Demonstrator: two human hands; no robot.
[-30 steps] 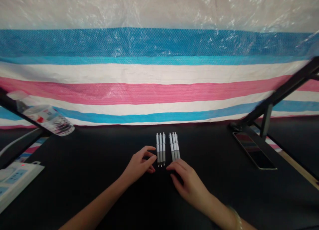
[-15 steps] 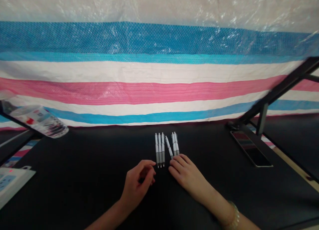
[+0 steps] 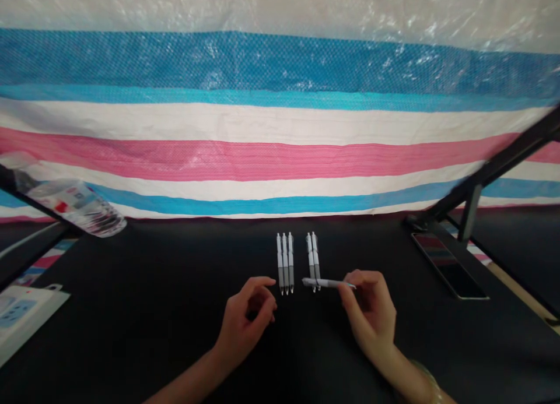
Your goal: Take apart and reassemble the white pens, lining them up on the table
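My right hand (image 3: 371, 308) pinches one white-and-grey pen (image 3: 326, 283) between thumb and fingers. The pen lies nearly level, pointing left, across the lower ends of a pair of similar pens (image 3: 313, 255) on the black table. Left of that pair, a group of three matching pens (image 3: 286, 264) lies side by side, tips toward me. Close to the lower left of this trio is my left hand (image 3: 250, 311), with nothing in it; its fingers are loosely curved and a gap shows between index finger and thumb.
A phone (image 3: 450, 267) lies at the right beside a black metal bar (image 3: 494, 171). A tilted clear bottle (image 3: 83, 208) is at the left behind another bar. Nearer on the left sits a white power strip (image 3: 21, 316). A striped plastic sheet (image 3: 280, 162) hangs behind the black table (image 3: 175, 276).
My right hand has picked up the slanted single pen, turned it sideways and drawn it to the right. My left hand stays nearly where it was. The view has shifted slightly.
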